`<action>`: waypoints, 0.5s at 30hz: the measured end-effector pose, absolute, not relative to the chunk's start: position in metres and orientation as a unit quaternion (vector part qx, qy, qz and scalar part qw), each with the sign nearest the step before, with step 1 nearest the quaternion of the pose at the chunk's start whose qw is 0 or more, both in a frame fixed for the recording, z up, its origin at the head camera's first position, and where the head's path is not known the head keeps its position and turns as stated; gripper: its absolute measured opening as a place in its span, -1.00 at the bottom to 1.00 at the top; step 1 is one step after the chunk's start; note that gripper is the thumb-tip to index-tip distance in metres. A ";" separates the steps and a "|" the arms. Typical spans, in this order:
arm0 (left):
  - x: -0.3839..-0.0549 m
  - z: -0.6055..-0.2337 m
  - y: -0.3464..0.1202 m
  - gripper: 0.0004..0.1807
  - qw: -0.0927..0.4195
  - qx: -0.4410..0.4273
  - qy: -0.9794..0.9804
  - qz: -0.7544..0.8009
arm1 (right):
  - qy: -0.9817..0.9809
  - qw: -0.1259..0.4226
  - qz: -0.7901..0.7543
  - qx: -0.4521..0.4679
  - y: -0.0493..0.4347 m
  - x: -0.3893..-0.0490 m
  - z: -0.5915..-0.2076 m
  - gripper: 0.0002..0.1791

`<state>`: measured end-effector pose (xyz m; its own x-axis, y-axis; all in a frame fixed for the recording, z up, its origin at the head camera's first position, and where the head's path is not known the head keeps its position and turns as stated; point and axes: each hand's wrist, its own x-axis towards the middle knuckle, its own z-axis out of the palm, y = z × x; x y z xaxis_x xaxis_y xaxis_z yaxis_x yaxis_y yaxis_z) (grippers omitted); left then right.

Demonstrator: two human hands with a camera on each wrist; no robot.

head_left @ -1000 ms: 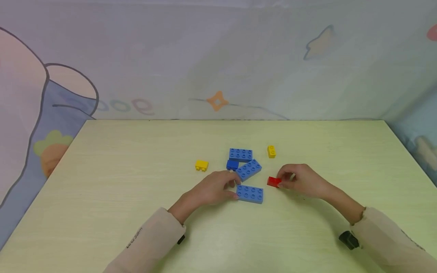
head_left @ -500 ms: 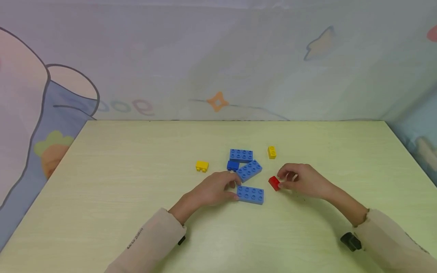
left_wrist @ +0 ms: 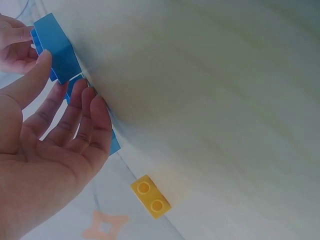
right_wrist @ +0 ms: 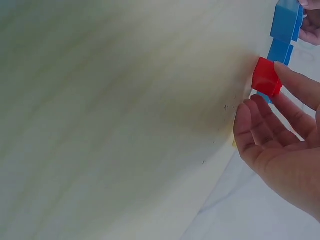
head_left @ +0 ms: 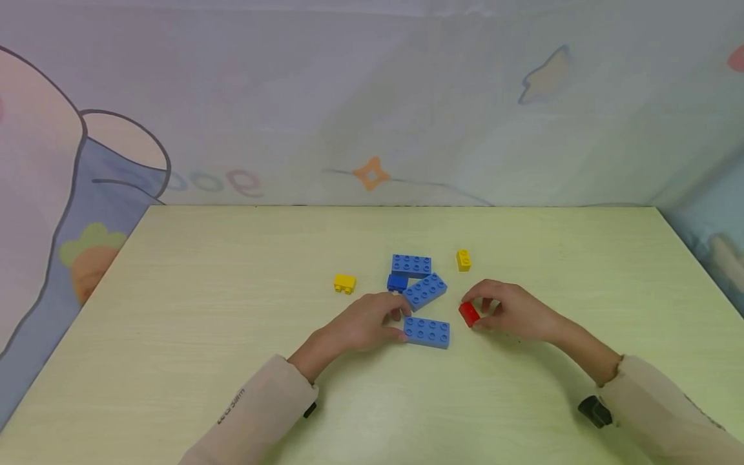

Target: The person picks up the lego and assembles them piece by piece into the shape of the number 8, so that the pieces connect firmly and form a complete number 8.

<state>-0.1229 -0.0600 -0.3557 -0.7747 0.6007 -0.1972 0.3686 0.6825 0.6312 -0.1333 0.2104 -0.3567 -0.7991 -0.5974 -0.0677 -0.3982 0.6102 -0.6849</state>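
Observation:
In the head view, a light-blue eight-stud building brick [head_left: 427,332] lies flat on the table, and my left hand [head_left: 363,323] pinches its left end between thumb and index finger. The left wrist view shows that thumb against the near face of the blue brick [left_wrist: 56,47]. To the right, a small red brick [head_left: 469,314] sits at an angle. My right hand [head_left: 520,313] holds the red brick between thumb and index finger, on its far and near ends. In the right wrist view, the thumb touches the red brick [right_wrist: 266,76]; the other fingers curve loosely below.
Behind the hands lie a tilted light-blue brick [head_left: 425,291], another light-blue brick [head_left: 411,265] and a small dark-blue brick [head_left: 398,283], close together. One yellow brick [head_left: 345,283] lies on its side at left; a second yellow brick [head_left: 463,260] stands back right.
The red brick has turned from nearly sideways to slanted. My right index finger came off it half a second ago and now touches its far end. My left hand has stayed in place.

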 end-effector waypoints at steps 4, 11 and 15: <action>-0.123 -0.356 -0.060 -0.67 0.198 0.272 0.895 0.292 | 0.892 0.140 -0.331 -0.274 0.209 -0.133 -0.357 -0.66; -0.123 -0.356 -0.060 -0.67 0.200 0.267 0.896 0.294 | 0.887 0.139 -0.345 -0.272 0.204 -0.130 -0.354 -0.69; -0.123 -0.356 -0.059 -0.67 0.201 0.266 0.896 0.294 | 0.877 0.140 -0.363 -0.282 0.199 -0.126 -0.352 -0.68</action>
<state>-0.1229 -0.0594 -0.3558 -0.7774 0.5949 -0.2042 0.3586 0.6859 0.6332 -0.1264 0.1988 -0.3517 -0.8022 -0.5956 -0.0403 -0.3925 0.5771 -0.7162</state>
